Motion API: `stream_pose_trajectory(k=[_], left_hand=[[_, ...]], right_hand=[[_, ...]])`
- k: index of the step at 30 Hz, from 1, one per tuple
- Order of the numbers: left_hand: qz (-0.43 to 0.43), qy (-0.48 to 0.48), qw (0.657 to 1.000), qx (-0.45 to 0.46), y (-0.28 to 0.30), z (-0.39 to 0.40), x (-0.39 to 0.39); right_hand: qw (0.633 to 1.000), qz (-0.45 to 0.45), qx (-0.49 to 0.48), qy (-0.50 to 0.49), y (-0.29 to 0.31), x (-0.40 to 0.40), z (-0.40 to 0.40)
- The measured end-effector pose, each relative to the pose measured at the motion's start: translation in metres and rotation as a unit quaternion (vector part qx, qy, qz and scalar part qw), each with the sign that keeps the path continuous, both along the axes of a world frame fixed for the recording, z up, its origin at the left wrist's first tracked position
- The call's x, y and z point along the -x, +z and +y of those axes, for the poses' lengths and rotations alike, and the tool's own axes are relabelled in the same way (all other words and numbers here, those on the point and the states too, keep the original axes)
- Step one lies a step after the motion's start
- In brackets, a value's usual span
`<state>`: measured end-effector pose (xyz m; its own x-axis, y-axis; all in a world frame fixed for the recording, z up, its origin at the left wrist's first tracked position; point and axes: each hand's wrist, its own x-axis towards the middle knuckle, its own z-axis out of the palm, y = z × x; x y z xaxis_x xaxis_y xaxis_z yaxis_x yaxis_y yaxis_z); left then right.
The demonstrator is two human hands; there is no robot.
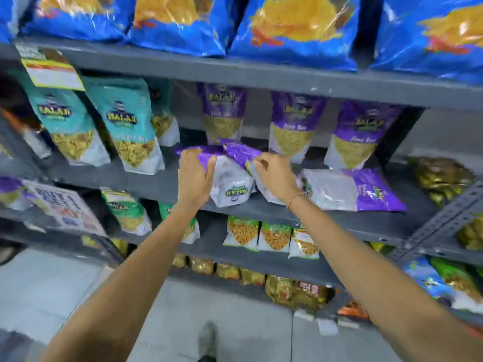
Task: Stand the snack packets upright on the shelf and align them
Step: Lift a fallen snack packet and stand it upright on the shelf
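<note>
Purple-and-white snack packets fill the middle grey shelf (156, 178). Three stand upright at the back (296, 121). One packet (232, 184) lies tipped over with its logo upside down, and my left hand (194, 176) grips its left side. A second tipped packet (241, 152) leans beside it, with my right hand (274, 173) closed on its upper edge. Another purple packet (352, 190) lies flat on the shelf to the right, apart from both hands.
Teal packets (128, 126) stand upright at the left of the same shelf. Big blue bags (300, 27) fill the shelf above; green packets (274, 236) stand on the one below. Gold packets (441, 176) sit on the right rack. My shoe (207, 338) is on the floor.
</note>
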<state>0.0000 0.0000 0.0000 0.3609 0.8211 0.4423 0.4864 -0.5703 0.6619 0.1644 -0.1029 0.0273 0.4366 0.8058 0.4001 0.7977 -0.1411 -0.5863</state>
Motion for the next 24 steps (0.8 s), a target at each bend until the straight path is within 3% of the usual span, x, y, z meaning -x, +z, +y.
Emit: stream_pose_trajectory(k=[3, 5, 10, 17, 24], left_hand=[[-0.008, 0.066, 0.991, 0.12, -0.024, 0.03, -0.01], [0.008, 0.091, 0.966, 0.241, -0.031, 0.042, -0.017], [-0.021, 0.079, 0.863, 0.499, -0.046, 0.082, -0.035], [-0.121, -0.017, 0.811, 0.573, -0.065, 0.101, -0.03], [-0.158, -0.032, 0.818, 0.552, -0.064, 0.103, -0.025]], right_hand=[[0.996, 0.062, 0.061, -0.029, -0.01, -0.011, 0.034], [0.988, 0.085, 0.118, -0.045, -0.015, -0.013, 0.058], [0.972, 0.056, 0.219, -0.068, -0.022, -0.015, 0.103], [0.95, 0.005, 0.304, -0.076, -0.045, -0.016, 0.126], [0.922, 0.067, 0.381, -0.023, -0.047, -0.025, 0.134]])
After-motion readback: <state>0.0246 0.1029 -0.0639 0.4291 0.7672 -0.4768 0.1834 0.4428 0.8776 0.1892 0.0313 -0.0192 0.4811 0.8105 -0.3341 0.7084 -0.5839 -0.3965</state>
